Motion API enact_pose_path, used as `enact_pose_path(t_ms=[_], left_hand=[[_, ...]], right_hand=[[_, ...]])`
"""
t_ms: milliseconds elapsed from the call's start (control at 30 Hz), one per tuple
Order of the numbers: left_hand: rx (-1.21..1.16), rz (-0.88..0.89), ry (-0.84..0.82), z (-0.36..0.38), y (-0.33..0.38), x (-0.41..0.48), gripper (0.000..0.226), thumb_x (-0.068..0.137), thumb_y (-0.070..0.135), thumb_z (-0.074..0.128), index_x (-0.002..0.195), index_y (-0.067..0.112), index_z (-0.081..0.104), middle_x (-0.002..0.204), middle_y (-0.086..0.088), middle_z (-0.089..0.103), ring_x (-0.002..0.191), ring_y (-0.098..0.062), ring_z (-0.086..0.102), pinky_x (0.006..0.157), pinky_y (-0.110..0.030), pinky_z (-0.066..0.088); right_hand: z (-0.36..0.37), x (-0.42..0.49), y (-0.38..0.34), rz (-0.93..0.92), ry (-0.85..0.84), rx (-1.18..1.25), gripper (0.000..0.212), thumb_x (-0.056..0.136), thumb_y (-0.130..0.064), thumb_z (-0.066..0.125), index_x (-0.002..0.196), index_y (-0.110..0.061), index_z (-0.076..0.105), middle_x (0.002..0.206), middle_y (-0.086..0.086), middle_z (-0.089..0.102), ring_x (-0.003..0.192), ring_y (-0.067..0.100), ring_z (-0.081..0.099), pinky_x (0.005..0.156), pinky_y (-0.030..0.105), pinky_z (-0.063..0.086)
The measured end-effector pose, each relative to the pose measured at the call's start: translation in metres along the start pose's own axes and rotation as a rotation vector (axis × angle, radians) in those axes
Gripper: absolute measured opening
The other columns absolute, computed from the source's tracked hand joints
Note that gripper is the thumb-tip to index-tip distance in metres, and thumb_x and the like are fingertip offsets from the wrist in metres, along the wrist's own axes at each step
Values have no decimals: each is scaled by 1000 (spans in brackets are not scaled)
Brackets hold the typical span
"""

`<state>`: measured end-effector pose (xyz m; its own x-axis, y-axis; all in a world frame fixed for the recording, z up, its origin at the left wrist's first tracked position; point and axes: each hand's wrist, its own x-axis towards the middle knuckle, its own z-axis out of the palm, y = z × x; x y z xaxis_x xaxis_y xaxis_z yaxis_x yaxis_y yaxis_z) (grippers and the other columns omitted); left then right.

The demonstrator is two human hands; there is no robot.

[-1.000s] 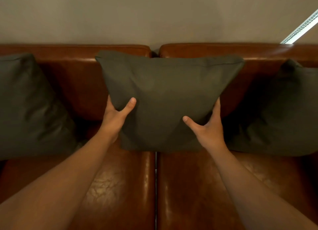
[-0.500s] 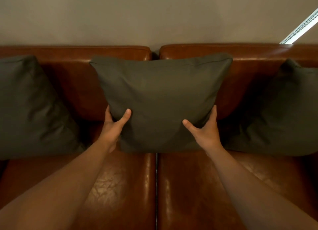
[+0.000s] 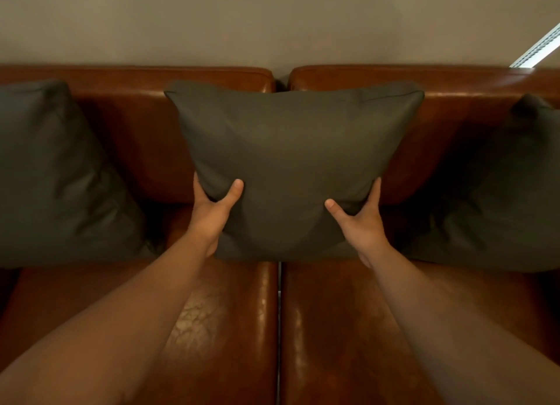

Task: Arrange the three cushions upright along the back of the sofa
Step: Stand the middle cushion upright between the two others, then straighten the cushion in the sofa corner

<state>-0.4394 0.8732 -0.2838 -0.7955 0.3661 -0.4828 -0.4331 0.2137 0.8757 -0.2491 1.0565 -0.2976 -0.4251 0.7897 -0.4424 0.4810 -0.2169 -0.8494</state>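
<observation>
So the middle cushion (image 3: 297, 162) sits dead ahead of both hands, standing upright against the sofa back (image 3: 136, 138), right over the seam where the two seat cushions meet. Its wide axis runs left to right along the backrest, pretty much level, with the top edge just under the top of the backrest.

The left hand (image 3: 212, 213) is clamped on the lower left edge, thumb on the front face and fingers tucked behind. The right hand (image 3: 360, 223) mirrors it on the lower right edge. Both look equally far in, so neither arm is really nearer.

The left cushion (image 3: 57, 180) and right cushion (image 3: 497, 192) lean upright against the back too, each well apart from the middle one. The bottom edge of the middle one seems to be resting on the seat (image 3: 212, 329), though it's too dark down there to be sure. If it is, I'd say letting go is basically all that's left.
</observation>
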Motion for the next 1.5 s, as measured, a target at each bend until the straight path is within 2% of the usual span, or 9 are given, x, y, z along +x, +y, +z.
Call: enact_pose_path(t_ms=[100, 200, 300, 400, 500, 600, 733, 1133, 1500], left_hand=[[-125, -231, 128, 3, -20, -25, 133, 48, 78, 78, 158, 45, 11, 160, 3, 38, 138, -27, 47, 112, -58, 38], [-316, -526, 8, 14, -43, -41, 137, 36, 95, 67, 155, 48, 19, 163, 0, 34, 140, -43, 42, 105, -77, 25], [-536, -553, -46, 27, -40, -30, 129, 49, 91, 66, 158, 40, 18, 165, -4, 27, 143, -49, 33, 100, -74, 35], [-584, -531, -131, 28, -28, -23, 109, 69, 85, 57, 158, 31, 27, 164, -6, 29, 147, -41, 30, 110, -69, 30], [-498, -567, -186, 8, -34, -27, 106, 72, 81, 57, 159, 35, 19, 166, -13, 18, 143, -47, 34, 110, -67, 34], [-370, -526, -186, -22, -48, -37, 89, 74, 71, 60, 153, 42, 30, 154, -9, 39, 128, -35, 53, 97, -64, 44], [-149, -483, -131, -55, -56, -53, 62, 93, 47, 61, 149, 30, 42, 145, -6, 54, 119, -28, 61, 92, -51, 51], [30, -457, 20, -216, -48, -62, 18, 104, 27, 50, 118, 24, 61, 121, -6, 68, 103, -27, 69, 94, -46, 53], [45, -358, 281, -440, -5, -5, 18, 99, 23, 60, 115, 16, 65, 124, -11, 66, 96, -21, 66, 78, -38, 56]], right_hand=[[9, -26, 5, 188, 136, 192, 118, 74, -49, 81, 158, -41, -1, 163, -2, 29, 145, 29, 36, 113, 56, 37], [24, -46, 10, 464, 148, 546, 92, 81, -61, 69, 153, -52, 13, 161, 2, 31, 138, 45, 40, 96, 72, 38], [34, -41, 8, 560, 49, 750, 86, 77, -78, 56, 152, -53, 20, 164, 7, 25, 137, 55, 34, 76, 66, 50], [35, -31, 0, 571, 6, 829, 90, 79, -77, 56, 155, -45, 20, 166, 8, 17, 145, 53, 21, 94, 73, 41], [30, -38, 7, 544, -39, 787, 84, 84, -74, 52, 156, -45, 19, 166, 9, 18, 143, 54, 27, 99, 70, 38], [28, -49, 20, 503, 10, 693, 68, 93, -61, 51, 153, -51, 20, 164, 5, 25, 136, 51, 40, 101, 68, 41], [53, -77, 22, 498, 70, 503, 66, 101, -42, 50, 157, -40, 16, 158, 7, 38, 131, 40, 50, 104, 59, 44], [197, -145, -11, 479, -311, 174, 55, 100, -33, 55, 151, -20, 37, 148, 11, 49, 127, 33, 54, 105, 51, 46], [377, -186, -54, 393, -336, 52, 58, 98, -39, 59, 150, -25, 39, 149, 7, 48, 128, 30, 52, 101, 45, 46]])
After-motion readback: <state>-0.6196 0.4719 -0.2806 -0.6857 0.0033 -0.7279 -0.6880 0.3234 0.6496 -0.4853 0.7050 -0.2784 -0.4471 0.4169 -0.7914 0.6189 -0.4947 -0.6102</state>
